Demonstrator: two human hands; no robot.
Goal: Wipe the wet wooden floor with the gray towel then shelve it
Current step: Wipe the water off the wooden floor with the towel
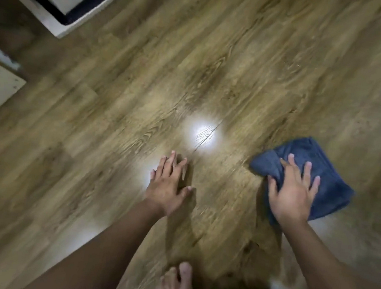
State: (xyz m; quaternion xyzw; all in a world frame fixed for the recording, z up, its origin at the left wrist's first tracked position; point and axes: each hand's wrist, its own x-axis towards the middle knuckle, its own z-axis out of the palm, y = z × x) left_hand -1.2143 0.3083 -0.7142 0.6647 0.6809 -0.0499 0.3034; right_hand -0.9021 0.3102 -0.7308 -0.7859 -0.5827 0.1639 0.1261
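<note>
My right hand [292,194] lies flat, fingers spread, pressing the towel [306,177] onto the wooden floor [144,82]; it grasps nothing, only bears down. My left hand [170,184] is open, palm down, braced on bare boards well apart from the towel. The towel sits bunched to the right of a bright glare patch [203,134]. The picture is blurred, so wet areas cannot be confirmed. Judgement: wiping is under way. Recommended: keep even palm pressure, overlap strokes toward the glare, refold to a dry face.
</note>
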